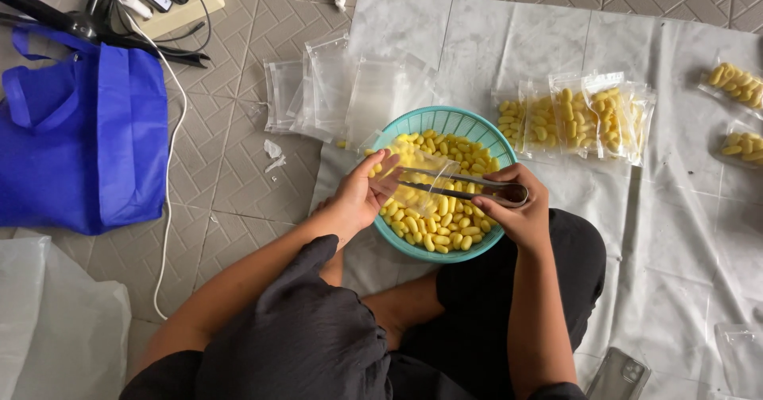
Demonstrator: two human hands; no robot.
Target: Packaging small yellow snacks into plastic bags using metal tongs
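Your left hand (359, 197) holds a clear bag (413, 179); right hand (517, 213) grips tongs (461, 185) over teal basket (445, 120) of yellow pieces (441, 225); filled bags (576, 118) at 2 o'clock.

The big blue tote bag (83, 141) sits on the grey tiled floor (238, 169) at the left. Just above the bag there's a cream power strip (184, 6) with black plugs in it, and a white cable (168, 177) trails down along the bag's right edge. A black stand leg (48, 14) crosses over the bag's top. Below the bag lies crumpled clear plastic sheeting (56, 328). Well to the bag's right, a white cloth (675, 233) covers the floor, with a phone (618, 376) near its bottom edge.
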